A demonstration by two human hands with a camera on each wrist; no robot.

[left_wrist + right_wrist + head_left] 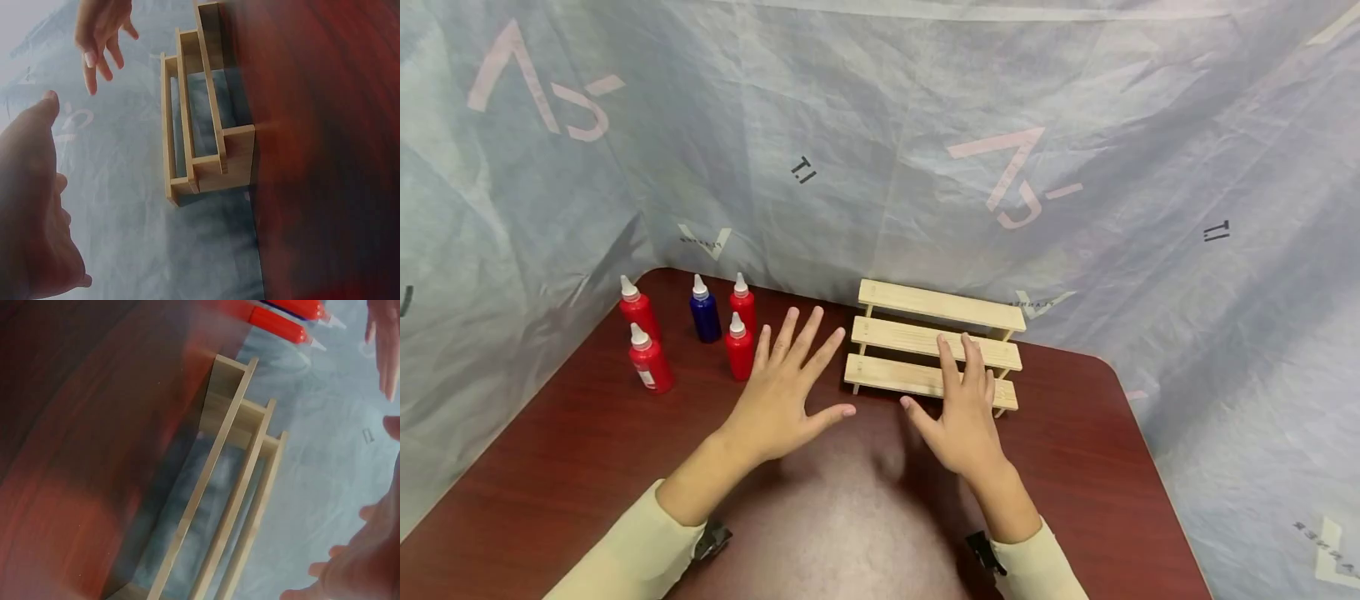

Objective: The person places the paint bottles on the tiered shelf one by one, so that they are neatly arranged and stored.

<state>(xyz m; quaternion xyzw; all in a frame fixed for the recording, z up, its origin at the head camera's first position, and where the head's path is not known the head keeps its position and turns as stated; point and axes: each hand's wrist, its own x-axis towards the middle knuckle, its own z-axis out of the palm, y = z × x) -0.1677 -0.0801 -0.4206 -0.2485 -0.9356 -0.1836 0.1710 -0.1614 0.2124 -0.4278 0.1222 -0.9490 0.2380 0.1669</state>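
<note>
Hovering over the table (535,442) in the head view, the left hand (778,400) spreads its fingers wide, thumb out to the side, and holds nothing. The right hand (966,417) is empty too, its fingers stretched forward and thumb well apart, overlapping the lower steps of the rack (940,304) in this view. The three-step wooden rack stands near the back edge, in front of a printed grey cloth (880,192). To its left, four red bottles (652,367) and one blue bottle (705,317) stand upright with white tips, the blue one between two red pairs. The left wrist view shows both hands apart from the rack, their grips empty. In the right wrist view, the rack's long boards run beside the right hand without contact, and red bottles show past its far end.
</note>
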